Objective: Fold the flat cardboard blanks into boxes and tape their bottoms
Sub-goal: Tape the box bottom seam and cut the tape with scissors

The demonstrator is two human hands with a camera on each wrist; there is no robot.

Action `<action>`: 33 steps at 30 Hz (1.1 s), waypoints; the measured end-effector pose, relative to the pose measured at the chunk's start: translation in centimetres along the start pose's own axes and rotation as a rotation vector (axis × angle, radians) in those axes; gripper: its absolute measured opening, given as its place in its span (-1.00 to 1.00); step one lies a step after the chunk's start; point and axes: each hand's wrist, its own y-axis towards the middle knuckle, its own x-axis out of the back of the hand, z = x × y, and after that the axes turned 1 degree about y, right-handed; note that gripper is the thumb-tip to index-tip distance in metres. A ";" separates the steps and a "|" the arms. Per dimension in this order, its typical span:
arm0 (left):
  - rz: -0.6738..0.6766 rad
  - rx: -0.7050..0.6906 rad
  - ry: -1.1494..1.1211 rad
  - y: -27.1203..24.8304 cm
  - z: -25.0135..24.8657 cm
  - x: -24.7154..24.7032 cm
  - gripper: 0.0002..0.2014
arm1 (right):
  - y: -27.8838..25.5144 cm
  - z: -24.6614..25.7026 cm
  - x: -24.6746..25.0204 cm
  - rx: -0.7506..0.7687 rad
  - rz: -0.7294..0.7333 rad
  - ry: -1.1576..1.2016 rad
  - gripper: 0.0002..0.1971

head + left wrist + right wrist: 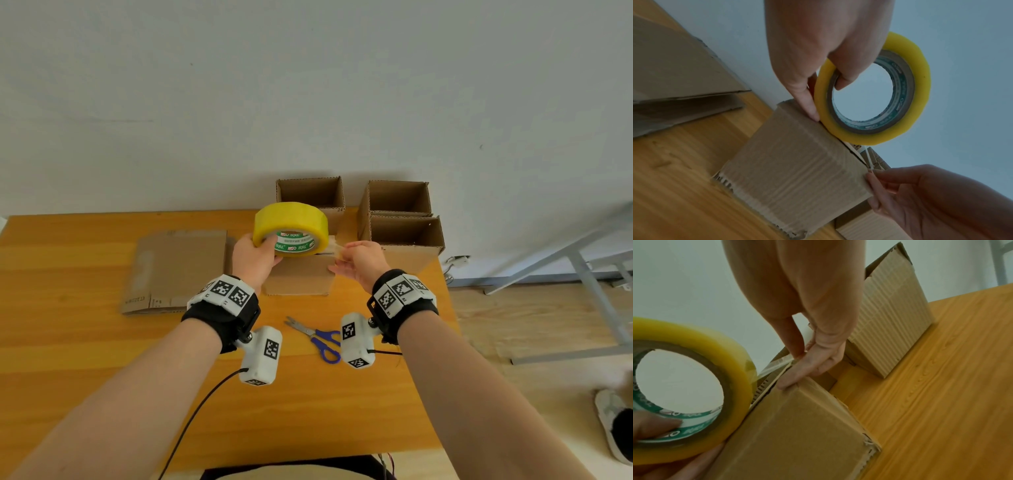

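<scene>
Left hand (255,255) grips the roll (290,228); right hand (359,260) pinches the tape end (777,365). Best pull it taut, centred over the box (298,277) seam.

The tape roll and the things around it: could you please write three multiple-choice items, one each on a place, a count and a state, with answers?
1. Where do the scissors lie?
A. On the table between the two wrists
B. Inside an open box
C. On the flat blanks

2. How many finished open boxes stand at the table's far edge?
A. One
B. Three
C. Five

3. What is the right hand doing?
A. Resting flat on the table
B. Gripping the scissors
C. Pinching the free end of tape pulled off the tape roll

Answers:
1. A, their blue handles show on the bare table near the person.
2. B, one stands alone and two stand together to its right.
3. C, a clear tape strip runs from the roll, which the left hand holds, to its fingers above the box being taped.
</scene>
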 end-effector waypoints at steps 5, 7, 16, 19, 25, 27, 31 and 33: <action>0.016 0.020 0.022 0.2 0.0 0.1 -0.86 | 0.6 -0.2 -0.2 -0.041 -0.023 -0.052 -0.84; 0.014 0.027 0.022 0.2 0.0 0.1 -0.87 | 0.9 -0.2 -0.3 -0.053 -0.042 -0.061 -0.81; 0.040 0.028 0.034 0.5 0.1 0.3 -0.91 | 1.5 -2.1 -0.8 0.028 -0.010 -0.240 -0.85; 0.052 0.025 0.044 0.6 0.1 0.4 -0.90 | 1.6 -2.2 -1.1 0.046 -0.003 -0.314 -0.61; 0.068 0.014 0.051 0.8 0.2 0.6 -0.89 | 1.6 -2.5 -0.9 0.000 -0.012 -0.475 -0.51; 0.071 0.008 0.044 0.8 0.2 0.6 -0.89 | 1.6 -3.0 -0.6 0.031 -0.014 -0.533 -0.53; 0.066 0.008 0.049 0.9 0.4 0.4 -0.82 | 1.3 -4.0 -0.2 0.337 -0.043 -0.608 -0.57; 0.055 0.010 0.057 1.0 0.4 0.5 -0.79 | 0.7 -4.4 -0.5 0.367 0.049 -0.449 -0.53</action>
